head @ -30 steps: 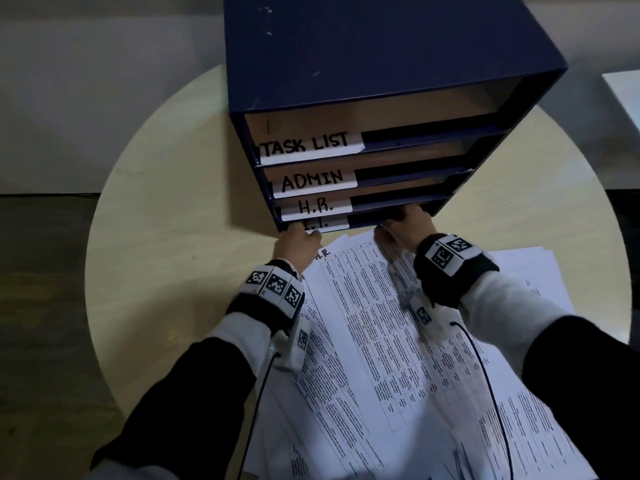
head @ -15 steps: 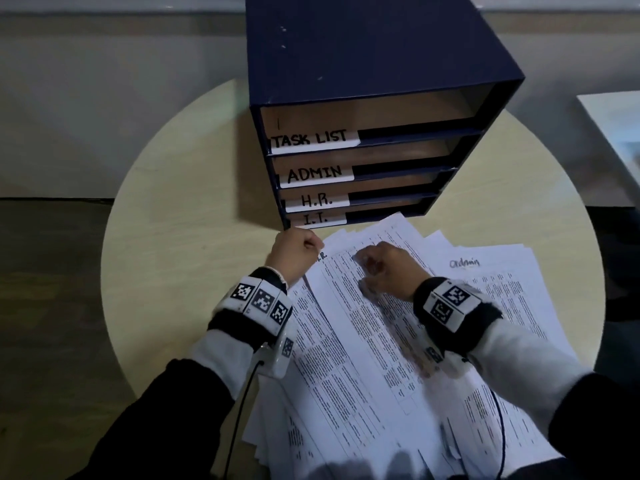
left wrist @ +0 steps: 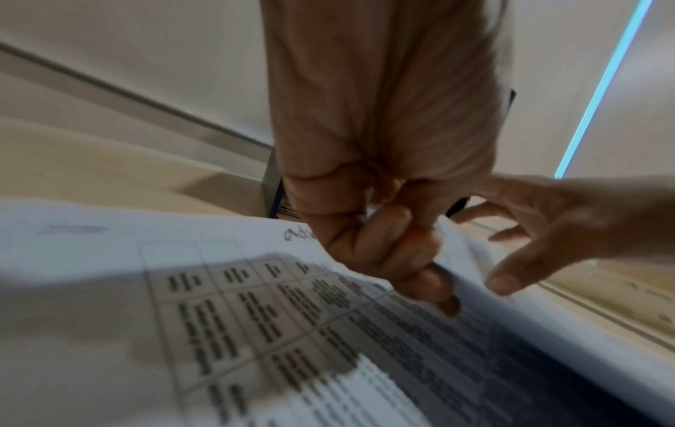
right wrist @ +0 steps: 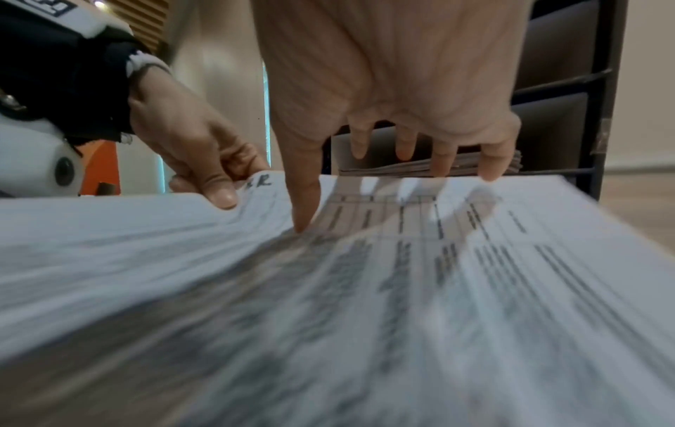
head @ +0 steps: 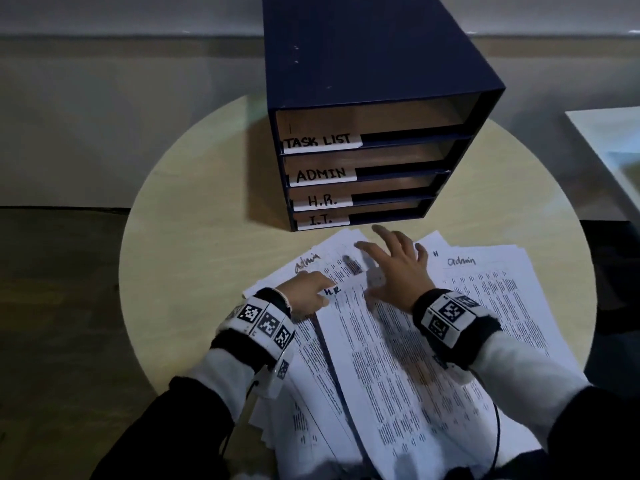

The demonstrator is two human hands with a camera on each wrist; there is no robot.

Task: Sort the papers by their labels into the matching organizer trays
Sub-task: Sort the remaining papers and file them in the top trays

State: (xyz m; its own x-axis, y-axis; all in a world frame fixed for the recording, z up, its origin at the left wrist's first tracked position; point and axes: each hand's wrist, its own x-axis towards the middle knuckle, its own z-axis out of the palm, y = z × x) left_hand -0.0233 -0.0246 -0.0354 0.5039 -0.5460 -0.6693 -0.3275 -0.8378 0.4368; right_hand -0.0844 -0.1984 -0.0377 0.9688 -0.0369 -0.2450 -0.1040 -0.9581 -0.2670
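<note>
The organizer point(head: 363, 60) is dark navy with 4 white label strips point(head: 322, 142) lettered in black. The papers point(head: 398, 358) are white, printed with black text tables. The round table point(head: 194, 216) is pale beige. Both wristbands point(head: 263, 322) are black with white-and-black square markers.

The organizer point(head: 374, 109) stands on the far half of the round table point(head: 194, 209), its four trays stacked with TASK LIST on top, then ADMIN, H.R. and I.T. at the bottom. Just in front of the organizer the papers point(head: 398, 358) lie fanned out across the table's near half. The left hand point(head: 304, 292) sits at the papers' left edge and the right hand point(head: 398, 268) rests on top of them, nearer the organizer.
</note>
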